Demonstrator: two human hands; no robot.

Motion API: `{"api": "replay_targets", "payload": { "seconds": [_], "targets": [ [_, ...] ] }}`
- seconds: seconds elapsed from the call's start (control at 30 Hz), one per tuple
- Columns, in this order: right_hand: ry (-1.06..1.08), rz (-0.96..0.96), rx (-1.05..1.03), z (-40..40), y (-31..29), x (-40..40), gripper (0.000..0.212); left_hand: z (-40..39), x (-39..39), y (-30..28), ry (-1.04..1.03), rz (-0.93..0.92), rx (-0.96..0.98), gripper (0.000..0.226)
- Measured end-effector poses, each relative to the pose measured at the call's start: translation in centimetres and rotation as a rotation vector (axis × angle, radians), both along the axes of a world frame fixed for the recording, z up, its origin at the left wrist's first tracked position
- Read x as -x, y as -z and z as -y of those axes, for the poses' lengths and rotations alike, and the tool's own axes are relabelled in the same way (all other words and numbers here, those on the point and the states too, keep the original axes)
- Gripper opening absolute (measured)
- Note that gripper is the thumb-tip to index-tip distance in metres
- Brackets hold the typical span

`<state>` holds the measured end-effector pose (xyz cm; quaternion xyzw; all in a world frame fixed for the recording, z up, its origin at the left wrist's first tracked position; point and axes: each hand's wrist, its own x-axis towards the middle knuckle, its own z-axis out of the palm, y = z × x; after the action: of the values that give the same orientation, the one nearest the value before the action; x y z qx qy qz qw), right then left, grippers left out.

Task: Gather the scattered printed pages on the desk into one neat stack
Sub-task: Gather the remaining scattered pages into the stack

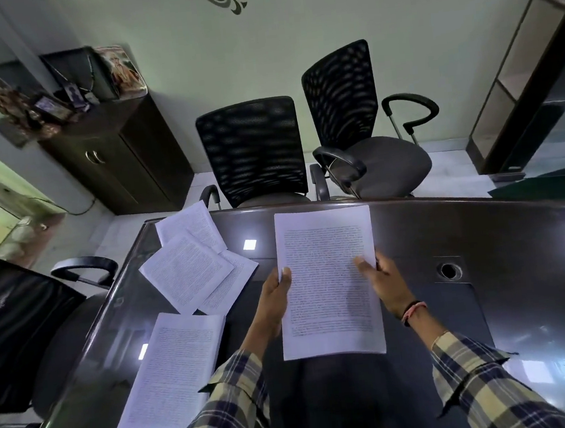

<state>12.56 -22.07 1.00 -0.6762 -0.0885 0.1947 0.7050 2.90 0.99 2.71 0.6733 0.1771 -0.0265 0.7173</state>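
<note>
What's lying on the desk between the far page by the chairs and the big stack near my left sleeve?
Two overlapping pages, fanned askew, sit between the far page and the stack; the head view shows it.

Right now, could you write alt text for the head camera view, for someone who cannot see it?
Both hands, left hand and right hand, hold printed pages over a dark desk. More pages and a stack lie at left.
</note>
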Motion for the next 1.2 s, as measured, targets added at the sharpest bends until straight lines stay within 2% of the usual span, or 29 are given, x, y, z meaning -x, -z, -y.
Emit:
{"api": "replay_targets", "payload": {
  "seconds": [0.1,0.17,0.27,0.37,0.53,0.67,0.77,0.9,1.0,1.1,1.2],
  "targets": [
    [0.005,0.041,-0.016,0.1,0.0,0.4,0.031,-0.1,0.1,0.4,-0.017,0.018,-0.037,0.037],
    [0.021,0.062,0.021,0.2,0.5,0.7,0.030,-0.3,0.3,0.9,-0.039,-0.009,-0.133,0.029],
    [0.046,0.045,0.128,0.5,2.6,1.6,0.024,-0.3,1.2,2.1,-0.034,-0.077,-0.228,0.020],
    [0.026,0.012,0.253,0.4,5.2,2.7,0.030,-1.2,2.2,4.1,0.002,-0.101,-0.268,0.020],
    [0.007,-0.026,0.386,-1.1,6.5,3.4,0.020,-2.9,1.8,5.3,0.010,-0.173,-0.335,0.016],
    [0.036,-0.007,0.453,-5.6,4.9,2.1,0.006,-6.5,0.5,5.6,-0.098,-0.182,-0.316,0.018],
    [0.062,0.020,0.386,-10.2,3.3,0.8,0.014,-10.1,-0.4,5.7,-0.192,-0.212,-0.258,0.023],
    [-0.121,-0.059,0.329,-18.1,2.7,-0.9,0.024,-17.1,-0.8,6.8,-0.457,-0.266,-0.071,0.021],
    [-0.229,-0.079,0.399,-23.6,3.2,-2.2,0.024,-22.5,-0.9,8.5,-0.495,-0.323,-0.017,0.026],
    [-0.219,-0.049,0.495,-28.3,4.3,-4.0,0.023,-27.2,-1.0,10.6,-0.509,-0.421,-0.033,0.033],
    [-0.237,-0.037,0.594,-32.8,5.3,-5.8,0.023,-31.6,-1.4,10.9,-0.685,-0.508,-0.098,0.035]
  ]
}}
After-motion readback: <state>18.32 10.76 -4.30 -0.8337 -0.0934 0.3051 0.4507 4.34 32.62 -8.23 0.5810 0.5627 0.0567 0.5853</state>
